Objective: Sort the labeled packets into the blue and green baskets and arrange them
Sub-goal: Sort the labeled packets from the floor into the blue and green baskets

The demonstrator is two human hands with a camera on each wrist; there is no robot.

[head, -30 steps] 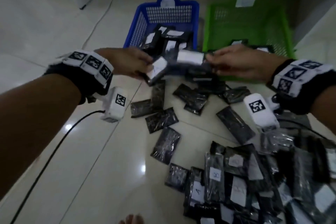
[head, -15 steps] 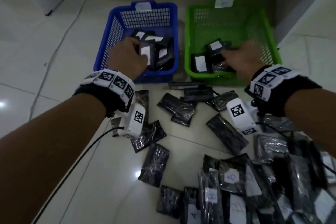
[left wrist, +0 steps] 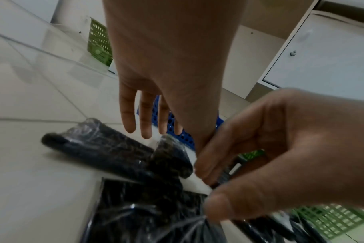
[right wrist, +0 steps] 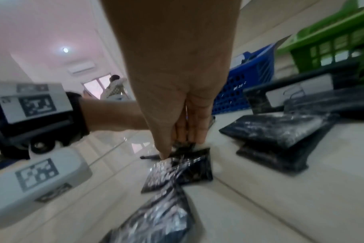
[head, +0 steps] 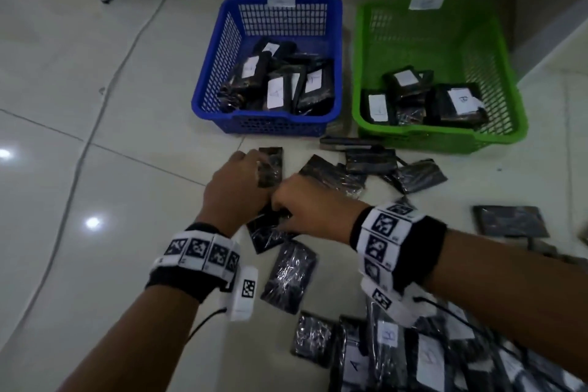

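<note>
The blue basket and the green basket stand side by side on the floor, each holding several black packets with white labels. Loose black packets lie on the tiles in front of them. Both hands are down among these. My left hand hovers over a packet; in the left wrist view its fingers hang straight and spread, holding nothing. My right hand pinches the edge of a floor packet between thumb and fingertips; the same packet shows in the left wrist view.
A big heap of labeled packets lies at the lower right under my right forearm. Single packets lie near my left wrist. A cable runs across the tiles at left. White cabinets stand behind the baskets.
Both hands have come out of the baskets, leaving their packets inside, and have dropped to the loose packets on the floor. The right hand has taken hold of one.
</note>
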